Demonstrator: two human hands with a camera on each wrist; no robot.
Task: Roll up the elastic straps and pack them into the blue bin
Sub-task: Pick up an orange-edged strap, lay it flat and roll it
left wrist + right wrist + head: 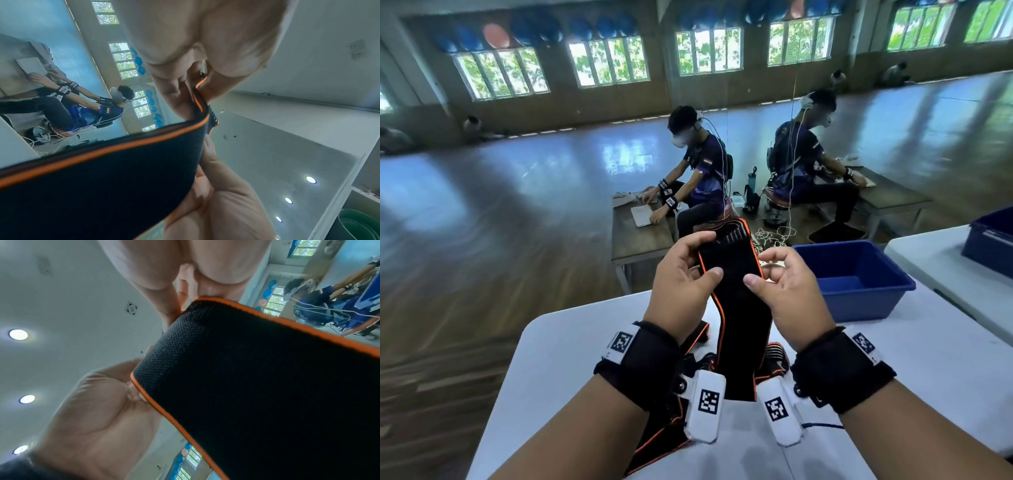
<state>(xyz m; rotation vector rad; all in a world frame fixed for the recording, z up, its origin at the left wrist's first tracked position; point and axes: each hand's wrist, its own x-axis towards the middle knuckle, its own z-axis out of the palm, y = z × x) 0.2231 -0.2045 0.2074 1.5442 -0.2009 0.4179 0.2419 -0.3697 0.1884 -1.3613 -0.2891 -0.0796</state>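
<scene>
A wide black elastic strap with orange edging (736,294) hangs upright over the white table (893,383). Both hands hold its top end, which is folded over. My left hand (688,270) grips the left edge, thumb on the front and fingers curled behind. My right hand (780,277) pinches the right edge the same way. The left wrist view shows the strap (115,175) pinched between thumb and fingers. The right wrist view shows its woven face (257,378) and folded end. More black and orange straps (671,442) lie heaped under my wrists. The blue bin (856,277), seemingly empty, stands to the right.
A second blue bin (993,240) sits on another white table (928,253) at the far right. Beyond my table's far edge are a wooden bench (637,240), tangled white cable (774,236) on the floor, and two seated people (705,171).
</scene>
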